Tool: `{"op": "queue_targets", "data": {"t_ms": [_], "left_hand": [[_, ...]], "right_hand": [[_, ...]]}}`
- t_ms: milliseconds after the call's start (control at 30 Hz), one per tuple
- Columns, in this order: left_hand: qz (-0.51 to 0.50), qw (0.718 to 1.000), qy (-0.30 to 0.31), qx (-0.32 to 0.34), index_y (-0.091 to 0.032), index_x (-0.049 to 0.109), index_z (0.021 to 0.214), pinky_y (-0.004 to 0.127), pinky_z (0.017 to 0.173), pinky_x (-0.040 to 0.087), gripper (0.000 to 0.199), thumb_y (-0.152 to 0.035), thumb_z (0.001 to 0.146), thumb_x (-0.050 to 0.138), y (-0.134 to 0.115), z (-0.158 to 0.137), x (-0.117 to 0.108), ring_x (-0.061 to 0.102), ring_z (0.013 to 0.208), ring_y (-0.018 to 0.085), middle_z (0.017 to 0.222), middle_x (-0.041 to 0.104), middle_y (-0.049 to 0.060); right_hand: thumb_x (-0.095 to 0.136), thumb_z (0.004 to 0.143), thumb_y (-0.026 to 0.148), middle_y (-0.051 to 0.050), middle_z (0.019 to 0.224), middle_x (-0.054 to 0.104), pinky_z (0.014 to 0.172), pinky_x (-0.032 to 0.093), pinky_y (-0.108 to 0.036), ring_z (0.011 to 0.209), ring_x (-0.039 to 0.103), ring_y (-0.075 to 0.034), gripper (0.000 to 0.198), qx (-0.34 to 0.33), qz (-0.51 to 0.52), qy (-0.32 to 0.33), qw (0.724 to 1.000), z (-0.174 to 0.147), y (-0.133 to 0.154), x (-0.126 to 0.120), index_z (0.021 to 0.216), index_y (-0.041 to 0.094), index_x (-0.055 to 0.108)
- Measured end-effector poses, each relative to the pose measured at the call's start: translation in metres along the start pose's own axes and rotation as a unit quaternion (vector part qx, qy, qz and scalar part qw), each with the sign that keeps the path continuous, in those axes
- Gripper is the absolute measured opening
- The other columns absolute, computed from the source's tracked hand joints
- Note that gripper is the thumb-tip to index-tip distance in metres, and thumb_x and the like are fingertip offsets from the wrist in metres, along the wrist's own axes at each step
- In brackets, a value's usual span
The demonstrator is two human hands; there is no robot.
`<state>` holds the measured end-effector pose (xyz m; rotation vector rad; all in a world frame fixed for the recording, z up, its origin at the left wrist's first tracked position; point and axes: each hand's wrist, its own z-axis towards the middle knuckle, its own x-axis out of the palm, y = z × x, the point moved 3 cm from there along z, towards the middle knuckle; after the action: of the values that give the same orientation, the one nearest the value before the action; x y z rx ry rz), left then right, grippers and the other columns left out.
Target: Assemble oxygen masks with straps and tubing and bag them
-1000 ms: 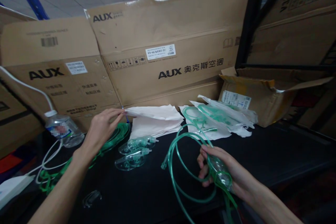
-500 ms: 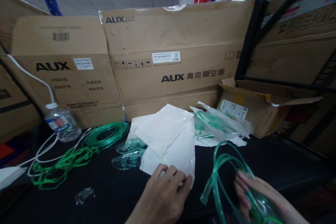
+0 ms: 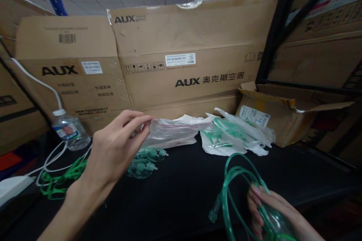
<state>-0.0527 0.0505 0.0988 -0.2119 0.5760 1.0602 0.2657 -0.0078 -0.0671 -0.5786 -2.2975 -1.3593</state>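
My left hand (image 3: 121, 139) is raised left of the middle, thumb and fingers pinching the edge of a thin plastic bag (image 3: 177, 133), clear in front with a white side behind. Below the bag, clear green-tinted oxygen masks (image 3: 141, 168) lie on the black table. At the lower right my right hand (image 3: 261, 207) is closed around an oxygen mask (image 3: 278, 222) and its looped green tubing (image 3: 226, 192). The tubing's connector end (image 3: 215, 209) hangs to the left of that hand. The lower part of the held mask is cut off by the frame.
White plastic bags with green parts (image 3: 229, 135) lie at the back right, beside an open cardboard box (image 3: 277, 120). Green straps (image 3: 62, 180), white cables and a plastic bottle (image 3: 70, 131) stand at the left. Large cartons (image 3: 181, 45) form the back wall.
My left hand has moved up and left, lifting the bag's near edge off the table and tilting it back. The right hand keeps the mask and tubing, nearly unmoved.
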Motion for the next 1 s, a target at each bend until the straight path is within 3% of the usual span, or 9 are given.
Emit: {"op": "queue_targets", "data": {"t_ms": [100,200,333,467,667,800,933,1000], "left_hand": [[-0.100,0.992,0.012,-0.075,-0.022,0.065,0.107,0.030,0.079,0.062,0.012,-0.030,0.100,0.060,-0.003,0.002,0.008,0.076,0.082,0.016,0.113,0.076,0.003],[-0.171,0.978,0.078,-0.095,-0.023,0.057,0.103,0.030,0.086,0.062,0.010,-0.034,0.102,0.057,0.002,-0.019,0.020,0.078,0.096,0.018,0.121,0.077,0.003],[-0.150,0.974,0.155,-0.060,-0.025,0.055,0.099,0.033,0.086,0.062,0.014,-0.039,0.101,0.055,0.030,-0.060,0.028,0.077,0.101,0.022,0.119,0.078,0.004],[-0.114,0.971,0.186,-0.094,-0.025,0.057,0.098,0.037,0.088,0.060,0.015,-0.040,0.098,0.054,0.068,-0.081,0.036,0.075,0.105,0.026,0.121,0.076,0.007],[-0.067,0.957,0.228,-0.169,-0.025,0.060,0.093,0.042,0.089,0.058,0.015,-0.036,0.091,0.052,0.105,-0.069,0.077,0.076,0.099,0.031,0.109,0.079,0.010],[-0.065,0.942,0.267,-0.190,-0.024,0.068,0.098,0.043,0.100,0.054,0.027,-0.044,0.090,0.052,0.118,-0.059,0.102,0.074,0.108,0.032,0.114,0.080,0.009],[-0.060,0.932,0.300,-0.196,-0.024,0.075,0.101,0.045,0.111,0.046,0.041,-0.055,0.093,0.049,0.131,-0.059,0.104,0.066,0.125,0.033,0.120,0.079,0.009],[-0.049,0.932,0.301,-0.196,-0.023,0.074,0.102,0.047,0.109,0.048,0.040,-0.053,0.094,0.049,0.136,-0.061,0.101,0.068,0.123,0.034,0.118,0.079,0.012]], "right_hand": [[0.088,0.073,0.049,-0.001,0.054,0.063,0.041,0.054,-0.021,0.044,0.065,-0.016,0.040,0.012,-0.022,0.001,1.000,0.003,-0.006,0.000,0.066,0.017,0.065],[0.083,0.078,0.055,-0.003,0.059,0.067,0.039,0.050,-0.019,0.048,0.068,-0.017,0.042,0.020,-0.060,-0.002,0.998,0.007,-0.011,0.000,0.073,0.016,0.070],[0.079,0.082,0.056,-0.004,0.062,0.068,0.041,0.053,-0.021,0.049,0.067,-0.017,0.041,-0.002,-0.092,0.042,0.995,0.010,-0.008,0.014,0.078,0.016,0.071],[0.078,0.083,0.055,-0.005,0.082,0.071,0.043,0.060,-0.029,0.061,0.071,-0.020,0.041,-0.036,-0.116,0.105,0.987,0.018,0.002,0.040,0.083,0.015,0.072],[0.073,0.090,0.049,-0.013,0.109,0.071,0.047,0.064,-0.032,0.079,0.074,-0.024,0.037,-0.070,-0.144,0.144,0.977,0.047,0.008,0.070,0.099,0.013,0.075],[0.073,0.089,0.048,-0.013,0.113,0.071,0.047,0.065,-0.032,0.078,0.074,-0.024,0.037,-0.084,-0.135,0.152,0.975,0.060,0.006,0.080,0.098,0.012,0.074],[0.073,0.090,0.048,-0.012,0.111,0.071,0.046,0.064,-0.031,0.076,0.074,-0.023,0.036,-0.086,-0.133,0.154,0.975,0.057,0.004,0.078,0.094,0.012,0.073],[0.073,0.090,0.047,-0.011,0.107,0.071,0.045,0.063,-0.031,0.074,0.074,-0.022,0.035,-0.087,-0.127,0.149,0.977,0.055,0.003,0.074,0.092,0.012,0.072]]}}
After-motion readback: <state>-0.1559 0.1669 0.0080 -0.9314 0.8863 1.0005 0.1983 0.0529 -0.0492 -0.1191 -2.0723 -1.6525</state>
